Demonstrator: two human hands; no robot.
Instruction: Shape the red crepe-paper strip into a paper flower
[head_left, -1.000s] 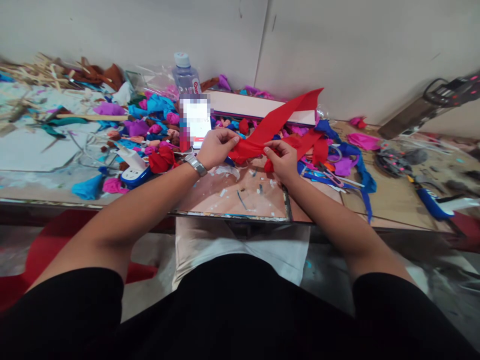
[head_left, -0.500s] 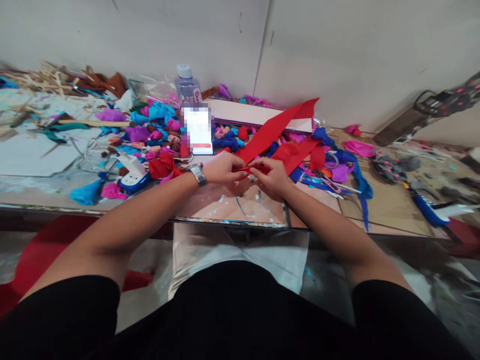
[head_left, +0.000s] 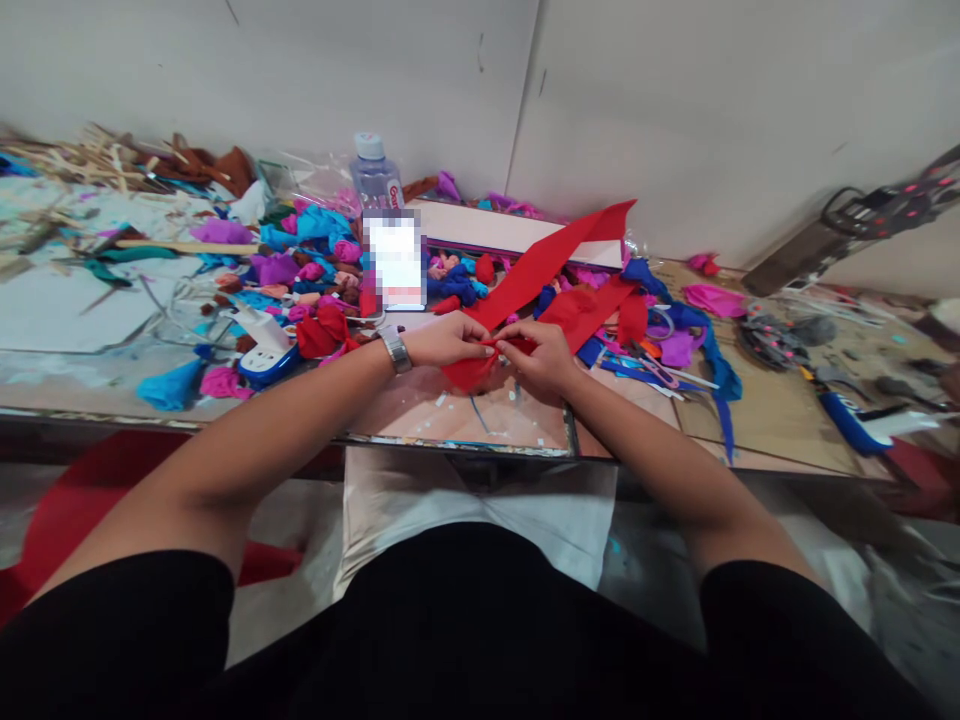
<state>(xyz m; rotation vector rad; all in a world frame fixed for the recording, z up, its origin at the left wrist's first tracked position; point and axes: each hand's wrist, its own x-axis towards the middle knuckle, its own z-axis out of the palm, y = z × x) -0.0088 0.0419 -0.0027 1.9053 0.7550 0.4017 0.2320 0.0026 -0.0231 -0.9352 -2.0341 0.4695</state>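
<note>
Red cloth (head_left: 466,376) at twelve o'clock over desk (head_left: 525,428) | left hand (head_left: 448,338), right hand (head_left: 546,357) both pinching it | change: hands drawn together, more cloth now showing toward seven o'clock; likely being gathered

- A thin red piece (head_left: 466,375), bunched narrow where the left hand (head_left: 441,340) and right hand (head_left: 546,358) pinch it.
- Its loose part flares out below the left thumb.
- Behind, a smooth red strip (head_left: 546,262) slants up to a point; I can't tell whether they join.
</note>
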